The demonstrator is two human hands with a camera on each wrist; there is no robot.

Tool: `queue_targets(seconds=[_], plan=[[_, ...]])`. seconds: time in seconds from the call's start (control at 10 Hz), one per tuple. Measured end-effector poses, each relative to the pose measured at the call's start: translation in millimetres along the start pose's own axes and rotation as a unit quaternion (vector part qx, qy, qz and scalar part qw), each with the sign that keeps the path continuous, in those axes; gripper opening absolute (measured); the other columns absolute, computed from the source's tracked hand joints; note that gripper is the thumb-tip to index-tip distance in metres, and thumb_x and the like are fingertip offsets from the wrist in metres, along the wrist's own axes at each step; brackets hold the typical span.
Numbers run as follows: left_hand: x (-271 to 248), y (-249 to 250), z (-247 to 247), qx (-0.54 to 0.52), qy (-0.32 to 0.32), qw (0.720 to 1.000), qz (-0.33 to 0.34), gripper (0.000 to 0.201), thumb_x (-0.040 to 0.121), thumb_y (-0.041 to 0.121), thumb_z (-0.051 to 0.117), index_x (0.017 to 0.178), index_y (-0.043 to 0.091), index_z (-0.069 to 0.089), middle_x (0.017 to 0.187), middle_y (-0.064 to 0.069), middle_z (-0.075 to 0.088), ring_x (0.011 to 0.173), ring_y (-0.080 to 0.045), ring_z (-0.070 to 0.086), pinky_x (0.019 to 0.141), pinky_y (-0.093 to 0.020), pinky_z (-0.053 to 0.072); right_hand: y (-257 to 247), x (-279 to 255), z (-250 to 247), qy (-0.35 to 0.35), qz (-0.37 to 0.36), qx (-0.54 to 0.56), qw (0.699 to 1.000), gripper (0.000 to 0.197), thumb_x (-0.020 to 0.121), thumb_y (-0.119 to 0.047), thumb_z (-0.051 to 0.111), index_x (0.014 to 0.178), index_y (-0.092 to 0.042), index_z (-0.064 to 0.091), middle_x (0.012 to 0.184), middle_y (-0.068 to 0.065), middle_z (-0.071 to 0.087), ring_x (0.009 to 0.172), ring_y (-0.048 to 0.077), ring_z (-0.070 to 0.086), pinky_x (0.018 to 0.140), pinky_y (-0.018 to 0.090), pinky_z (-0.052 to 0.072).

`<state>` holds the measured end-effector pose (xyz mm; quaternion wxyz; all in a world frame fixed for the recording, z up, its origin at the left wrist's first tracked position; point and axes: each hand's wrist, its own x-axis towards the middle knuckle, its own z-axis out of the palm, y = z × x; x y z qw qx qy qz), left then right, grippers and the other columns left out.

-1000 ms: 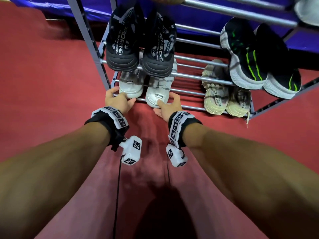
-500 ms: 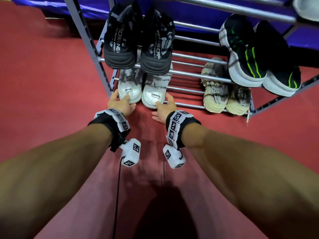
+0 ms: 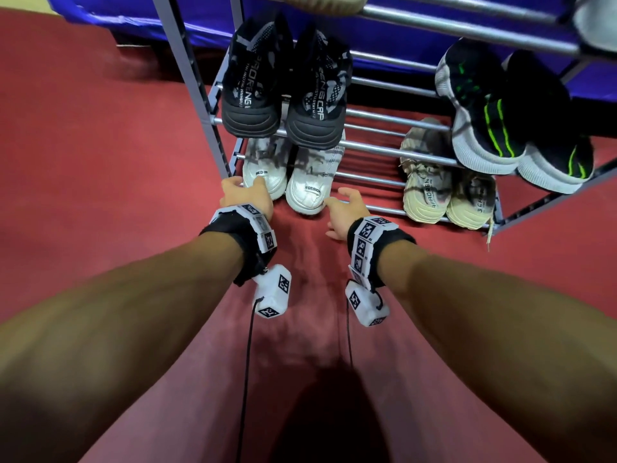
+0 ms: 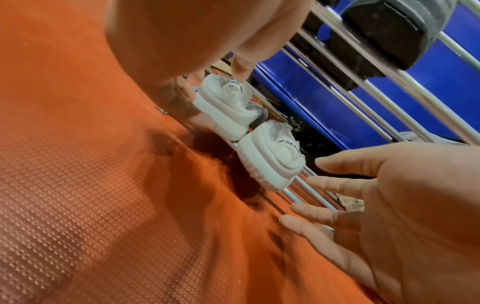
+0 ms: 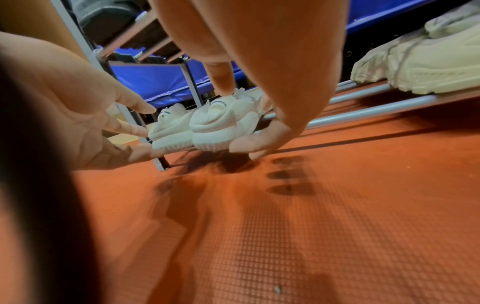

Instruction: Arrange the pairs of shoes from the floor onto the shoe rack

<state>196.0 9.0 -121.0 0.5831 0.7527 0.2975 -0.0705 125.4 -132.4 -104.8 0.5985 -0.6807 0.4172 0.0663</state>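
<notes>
White shoes [image 3: 290, 175]: side by side on the lowest bars of the rack [image 3: 377, 147].
Left hand [image 3: 245, 198]: fingers spread, maybe touching the left heel.
Right hand [image 3: 345, 208]: fingers spread, beside the right heel.

Two white shoes [image 4: 244, 127] sit heel-out on the bottom bars of the rack [image 4: 306, 191], in the middle of the frame. The left hand [image 4: 187, 37] fills the top. One of its fingers [image 4: 242, 69] points down and touches the heel of the far shoe. The right hand [image 4: 405, 209] is at the lower right. Its fingers are spread out straight, near the closer shoe. The red floor [image 4: 91, 185] fills the left side. A dark shoe [image 4: 389, 30] sits on a higher bar at the upper right.
</notes>
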Motion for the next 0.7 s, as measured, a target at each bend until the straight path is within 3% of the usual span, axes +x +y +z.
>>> queue_targets(seconds=[0.1, 0.2, 0.3, 0.4, 0.5, 0.6, 0.7], plan=[[-5, 2, 3, -0.026, -0.039, 0.998, -0.041, 0.063, 0.086, 0.045, 0.065, 0.138, 0.021, 0.04, 0.108, -0.006, 0.056, 0.1, -0.034, 0.061, 0.087, -0.053, 0.057, -4, -8, -4, -0.054, 0.021, 0.044, 0.997, 0.058, 0.097, -0.029, 0.058, 0.149, -0.032, 0.032, 0.114, 0.008, 0.061, 0.094, 0.024, 0.066, 0.081, 0.037, 0.059], [-6, 0, 0, -0.087, -0.082, 0.991, -0.056, 0.056, 0.099, 0.02, 0.056, 0.151, 0.021, 0.033, 0.116, -0.013, 0.058, 0.086, -0.03, 0.067, 0.071, -0.042, 0.06, -3, -20, 2, -0.084, 0.019, 0.07, 0.994, 0.062, 0.098, -0.023, 0.06, 0.151, -0.032, 0.029, 0.125, 0.015, 0.061, 0.1, 0.028, 0.066, 0.085, 0.036, 0.059], [-11, -2, -5, -0.091, -0.081, 0.992, -0.03, 0.047, 0.099, 0.01, 0.053, 0.144, 0.02, 0.042, 0.101, -0.01, 0.061, 0.066, -0.021, 0.064, 0.064, -0.034, 0.058, -5, -22, 2, -0.075, 0.025, 0.107, 0.991, 0.059, 0.098, -0.021, 0.06, 0.15, -0.028, 0.034, 0.126, 0.015, 0.06, 0.094, 0.025, 0.067, 0.078, 0.031, 0.06], [-10, 0, -10, -0.098, -0.073, 0.992, -0.037, 0.035, 0.093, 0.01, 0.055, 0.125, 0.025, 0.049, 0.095, -0.008, 0.063, 0.073, -0.026, 0.065, 0.071, -0.042, 0.062, -7, -26, 2, -0.072, 0.039, 0.107, 0.991, 0.058, 0.097, -0.022, 0.059, 0.149, -0.028, 0.036, 0.122, 0.01, 0.058, 0.095, 0.024, 0.066, 0.078, 0.032, 0.06], [12, -14, -6, -0.03, -0.114, 0.993, -0.022, 0.064, 0.071, 0.024, 0.054, 0.134, 0.011, 0.049, 0.122, -0.017, 0.064, 0.104, -0.035, 0.068, 0.09, -0.05, 0.058, -4, -30, 1, -0.079, 0.036, 0.085, 0.993, 0.061, 0.096, -0.021, 0.059, 0.151, -0.031, 0.035, 0.124, 0.007, 0.056, 0.102, 0.027, 0.066, 0.084, 0.037, 0.06], [-1, -9, -8, -0.019, -0.081, 0.996, -0.026, 0.057, 0.083, 0.021, 0.055, 0.139, 0.015, 0.046, 0.114, -0.013, 0.065, 0.097, -0.033, 0.069, 0.088, -0.05, 0.058, -3, -33, -5, -0.101, 0.038, 0.071, 0.992, 0.061, 0.096, -0.024, 0.059, 0.151, -0.03, 0.035, 0.128, 0.007, 0.055, 0.108, 0.027, 0.065, 0.084, 0.037, 0.06], [-19, -9, -7, -0.027, 0.007, 0.999, -0.03, 0.036, 0.09, 0.013, 0.053, 0.125, 0.016, 0.048, 0.086, -0.006, 0.052, 0.092, -0.035, 0.065, 0.088, -0.05, 0.056, -5, -30, -13, -0.093, 0.027, 0.065, 0.993, 0.055, 0.095, -0.026, 0.059, 0.147, -0.027, 0.041, 0.131, 0.008, 0.056, 0.107, 0.026, 0.065, 0.079, 0.034, 0.061]])
